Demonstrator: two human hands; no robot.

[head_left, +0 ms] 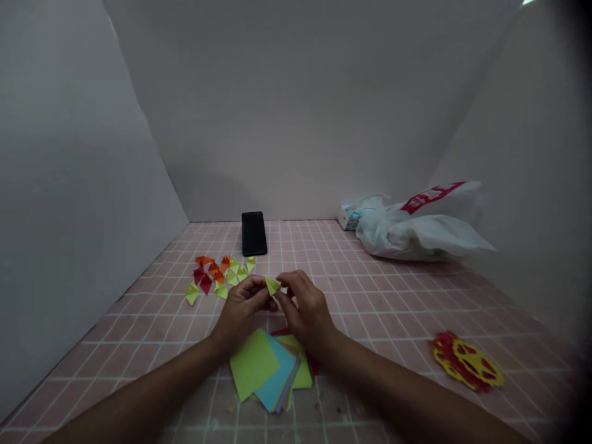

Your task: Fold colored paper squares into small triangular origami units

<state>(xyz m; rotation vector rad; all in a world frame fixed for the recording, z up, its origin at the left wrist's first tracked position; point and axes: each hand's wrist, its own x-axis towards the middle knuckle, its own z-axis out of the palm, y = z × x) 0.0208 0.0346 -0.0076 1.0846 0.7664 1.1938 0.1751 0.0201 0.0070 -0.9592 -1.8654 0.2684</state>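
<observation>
A small folded piece of yellow-green paper (272,285) is held up between both hands. My left hand (245,305) pinches its left side, thumb in front. From the right, the thumb and fingertips of my right hand (305,308) close on its other edge. Below the wrists lies a fanned stack of square coloured paper (254,364), with yellow-green, light blue, purple and red sheets showing. Left of my left hand, several small folded paper pieces (217,275) in orange, red and yellow-green sit in a loose cluster.
A black phone (254,233) lies behind the folded pieces. At the back right rest a white plastic bag (411,234) with red print and a small box (349,217). Red and yellow cut-out shapes (467,362) lie at the right. Pale walls enclose the pink checked tabletop (379,320).
</observation>
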